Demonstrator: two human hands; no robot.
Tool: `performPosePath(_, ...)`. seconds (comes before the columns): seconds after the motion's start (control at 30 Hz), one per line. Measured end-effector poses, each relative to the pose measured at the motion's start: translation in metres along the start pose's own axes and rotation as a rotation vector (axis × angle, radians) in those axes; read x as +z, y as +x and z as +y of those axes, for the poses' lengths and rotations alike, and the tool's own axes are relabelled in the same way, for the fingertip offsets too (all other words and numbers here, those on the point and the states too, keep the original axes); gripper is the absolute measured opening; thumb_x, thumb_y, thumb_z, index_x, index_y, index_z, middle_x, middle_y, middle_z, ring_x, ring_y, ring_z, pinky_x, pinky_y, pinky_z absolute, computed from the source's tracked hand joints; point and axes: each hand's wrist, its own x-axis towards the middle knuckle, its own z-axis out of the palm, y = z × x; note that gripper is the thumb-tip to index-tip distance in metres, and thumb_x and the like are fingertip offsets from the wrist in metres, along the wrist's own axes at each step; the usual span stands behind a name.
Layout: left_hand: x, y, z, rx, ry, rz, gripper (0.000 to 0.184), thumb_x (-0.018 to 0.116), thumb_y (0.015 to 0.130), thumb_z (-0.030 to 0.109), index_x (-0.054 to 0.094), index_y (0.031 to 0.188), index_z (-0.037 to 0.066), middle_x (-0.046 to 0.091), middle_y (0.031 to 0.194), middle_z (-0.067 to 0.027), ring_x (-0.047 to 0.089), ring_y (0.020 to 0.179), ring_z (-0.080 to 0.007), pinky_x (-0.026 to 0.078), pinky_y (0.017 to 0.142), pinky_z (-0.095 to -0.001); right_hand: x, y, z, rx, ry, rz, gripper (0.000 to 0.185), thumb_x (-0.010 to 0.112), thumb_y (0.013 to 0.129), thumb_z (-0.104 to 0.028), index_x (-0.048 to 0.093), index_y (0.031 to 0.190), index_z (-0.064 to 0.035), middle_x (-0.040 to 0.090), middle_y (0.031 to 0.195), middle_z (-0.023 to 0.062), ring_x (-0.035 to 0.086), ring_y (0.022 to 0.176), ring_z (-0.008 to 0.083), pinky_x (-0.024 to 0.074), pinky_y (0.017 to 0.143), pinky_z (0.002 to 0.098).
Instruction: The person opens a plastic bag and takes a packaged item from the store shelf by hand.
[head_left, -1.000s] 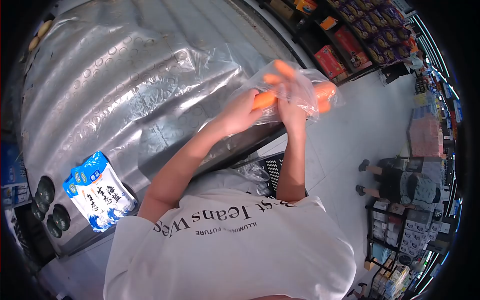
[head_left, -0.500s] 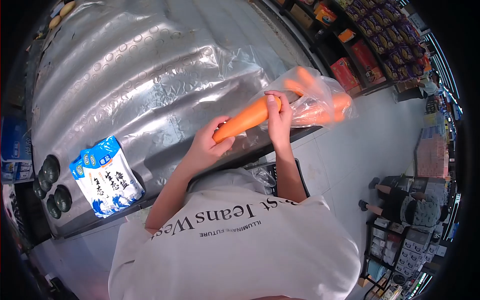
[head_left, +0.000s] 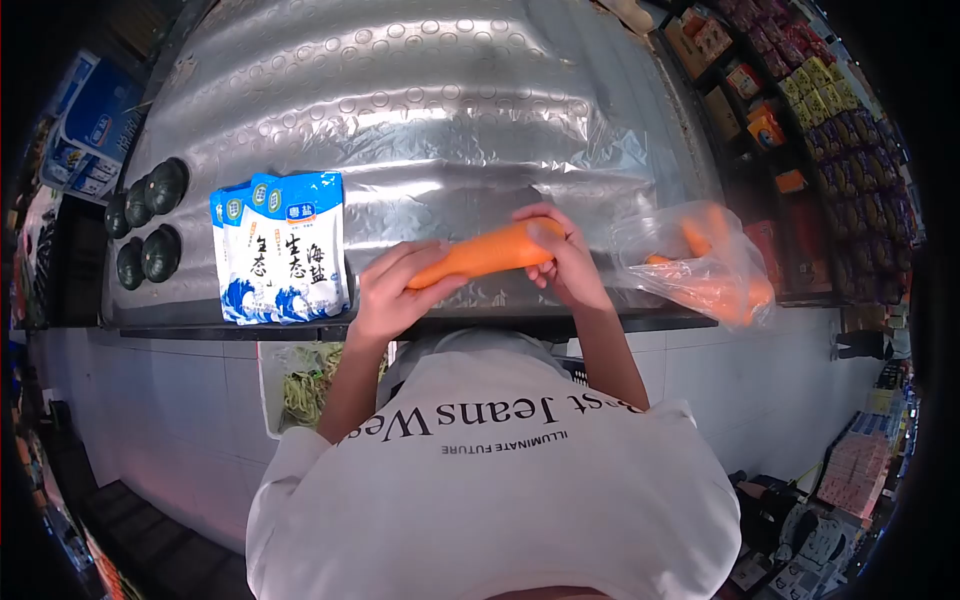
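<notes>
A large carrot (head_left: pixel 490 253) lies level between my hands, above the near edge of the silvery counter (head_left: pixel 480 150). My left hand (head_left: pixel 392 288) wraps its narrower end, fingers on the far side. Around the thicker end, my right hand (head_left: pixel 562 258) is closed, its thumb on top. To the right, a clear plastic bag (head_left: pixel 650 230) rests at the counter's edge with several carrots (head_left: pixel 735 295) inside. Blue and white packets of sea salt (head_left: pixel 285 250) lie overlapping to the left of my left hand.
Several dark green squashes (head_left: pixel 160 190) sit at the counter's left end. Below the front edge stands a white bin (head_left: pixel 272 390) with green vegetable scraps (head_left: pixel 308 385). Shelves of packaged goods (head_left: pixel 850 150) line the right side. A blue box (head_left: pixel 100 110) is at far left.
My view has turned, so the counter now lies level across it. The carrot has come closer to horizontal, still in both hands. The bag of carrots appears farther from my right hand.
</notes>
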Motion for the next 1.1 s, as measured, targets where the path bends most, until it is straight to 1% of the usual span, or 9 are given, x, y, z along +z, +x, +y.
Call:
performPosePath(0.07, -0.007, -0.004, -0.002, -0.006, -0.038, 0.015, 0.039, 0.076, 0.065, 0.005, 0.058, 0.099, 0.000, 0.064, 0.089, -0.0134, 0.062, 0.074, -0.0201, 0.051, 0.065, -0.0273, 0.006, 0.005, 0.003, -0.061, 0.018, -0.024, 0.021, 0.054, 0.082, -0.014, 0.050, 0.099, -0.0029, 0.059, 0.088, 0.0105, 0.053, 0.053, 0.0089, 0.0375, 0.039, 0.0173)
performPosePath(0.2, -0.002, -0.015, -0.007, -0.464, -0.601, 0.344, 0.040, 0.060, 0.080, 0.004, 0.045, 0.117, 0.000, 0.063, 0.090, -0.0128, 0.060, 0.066, -0.0153, 0.051, 0.062, -0.0267, 0.020, 0.013, 0.010, -0.350, 0.054, -0.110, 0.024, 0.061, 0.076, -0.009, 0.053, 0.098, -0.0057, 0.059, 0.091, 0.0078, 0.054, 0.068, 0.0101, 0.0416, 0.051, 0.0200)
performPosePath(0.3, -0.022, -0.016, -0.002, -0.791, -0.982, 0.219, 0.032, 0.056, 0.084, 0.006, 0.047, 0.113, -0.002, 0.062, 0.087, -0.0150, 0.060, 0.062, -0.0150, 0.051, 0.060, -0.0263, 0.014, 0.016, 0.011, -0.485, -0.120, -0.225, 0.029, 0.061, 0.074, -0.005, 0.052, 0.101, -0.0045, 0.056, 0.103, 0.0092, 0.054, 0.085, 0.0139, 0.0452, 0.067, 0.0234)
performPosePath(0.47, -0.031, -0.009, -0.004, -0.617, -0.667, 0.209, 0.025, 0.058, 0.082, 0.002, 0.048, 0.105, -0.002, 0.061, 0.079, -0.0126, 0.059, 0.060, -0.0145, 0.049, 0.056, -0.0245, 0.012, 0.022, 0.004, -0.574, -0.373, -0.352, 0.039, 0.062, 0.073, -0.001, 0.050, 0.110, -0.0037, 0.050, 0.117, 0.0100, 0.049, 0.103, 0.0162, 0.0404, 0.086, 0.0270)
performPosePath(0.67, -0.025, -0.006, -0.011, -0.637, -0.734, 0.222, 0.022, 0.055, 0.087, 0.013, 0.046, 0.104, 0.001, 0.061, 0.082, -0.0125, 0.059, 0.065, -0.0158, 0.048, 0.061, -0.0268, 0.018, 0.010, 0.018, -0.404, -0.321, -0.176, 0.046, 0.069, 0.072, -0.001, 0.049, 0.113, -0.0047, 0.053, 0.106, 0.0061, 0.052, 0.097, 0.0134, 0.0431, 0.082, 0.0258)
performPosePath(0.77, -0.018, -0.008, -0.013, -0.670, -0.913, 0.242, 0.034, 0.049, 0.091, 0.030, 0.045, 0.106, 0.000, 0.059, 0.088, -0.0110, 0.059, 0.077, -0.0172, 0.048, 0.065, -0.0307, 0.009, 0.011, 0.039, -0.431, -0.280, -0.098, 0.043, 0.065, 0.078, -0.006, 0.046, 0.116, -0.0047, 0.055, 0.093, 0.0049, 0.056, 0.076, 0.0109, 0.0464, 0.065, 0.0228)
performPosePath(0.87, -0.008, -0.005, -0.010, -0.638, -0.892, 0.281, 0.036, 0.044, 0.092, 0.034, 0.047, 0.105, 0.000, 0.058, 0.089, -0.0107, 0.058, 0.077, -0.0180, 0.047, 0.069, -0.0324, 0.011, 0.005, 0.044, -0.109, 0.112, 0.005, 0.036, 0.059, 0.083, -0.013, 0.045, 0.116, -0.0049, 0.054, 0.077, 0.0033, 0.049, 0.051, 0.0084, 0.0396, 0.045, 0.0219)
performPosePath(0.97, -0.005, -0.003, -0.014, -0.642, -0.822, 0.237, 0.036, 0.044, 0.093, 0.033, 0.050, 0.102, -0.001, 0.058, 0.087, -0.0099, 0.058, 0.075, -0.0173, 0.047, 0.069, -0.0318, 0.009, 0.008, 0.047, -0.017, 0.152, -0.002, 0.033, 0.054, 0.086, -0.020, 0.045, 0.114, -0.0049, 0.051, 0.066, 0.0025, 0.038, 0.038, 0.0072, 0.0282, 0.035, 0.0218)
performPosePath(1.1, -0.002, -0.015, -0.042, -0.600, -0.747, 0.298, 0.029, 0.045, 0.092, 0.026, 0.052, 0.097, -0.001, 0.059, 0.084, -0.0098, 0.058, 0.072, -0.0159, 0.047, 0.068, -0.0295, 0.005, 0.006, 0.046, -0.056, -0.051, -0.176, 0.036, 0.053, 0.086, -0.028, 0.045, 0.111, -0.0046, 0.051, 0.065, 0.0045, 0.038, 0.038, 0.0073, 0.0278, 0.035, 0.0212)
